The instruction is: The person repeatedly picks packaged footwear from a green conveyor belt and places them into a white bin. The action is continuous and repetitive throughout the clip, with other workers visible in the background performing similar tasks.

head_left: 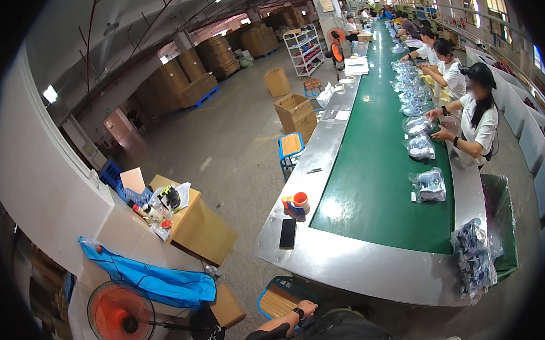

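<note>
Low in the picture, my left hand [307, 307] rests in front of my dark clothing, a dark band on its wrist. Its fingers are too small and turned away to tell whether they hold anything. Just beside it stands a stool [277, 301] with a slatted wooden seat and blue frame. My right hand is out of view. Ahead is the metal edge [365, 268] of a long table with a green conveyor belt [380, 199]. A dark phone [288, 234] and an orange-rimmed cup [300, 199] sit on its near left corner.
A bagged item [429, 185] lies on the belt; more bagged items [474, 255] pile at the right corner. Co-workers [479, 112] handle bags along the right side. To the left are a carton [203, 228], an orange fan [120, 312] and blue cloth [152, 280].
</note>
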